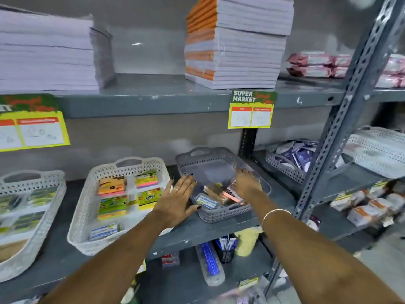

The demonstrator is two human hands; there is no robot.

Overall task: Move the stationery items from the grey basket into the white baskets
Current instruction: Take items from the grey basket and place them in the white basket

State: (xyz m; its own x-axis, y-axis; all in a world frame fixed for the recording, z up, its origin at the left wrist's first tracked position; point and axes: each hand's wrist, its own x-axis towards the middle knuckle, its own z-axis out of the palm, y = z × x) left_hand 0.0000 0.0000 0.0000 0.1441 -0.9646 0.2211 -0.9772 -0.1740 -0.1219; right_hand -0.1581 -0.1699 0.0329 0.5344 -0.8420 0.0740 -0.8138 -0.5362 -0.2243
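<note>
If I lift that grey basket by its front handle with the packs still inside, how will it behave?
The grey basket is perforated plastic, so it is probably light and may flex a little. The small packs sit bunched at its near end, so that end would likely sag and they could slide. The right hand is inside it, the left hand beside it.

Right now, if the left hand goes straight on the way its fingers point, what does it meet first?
Probably the near-left rim of the grey basket: the left hand lies open beside it, fingers aimed up-right over that edge. Depth is unclear.
</note>
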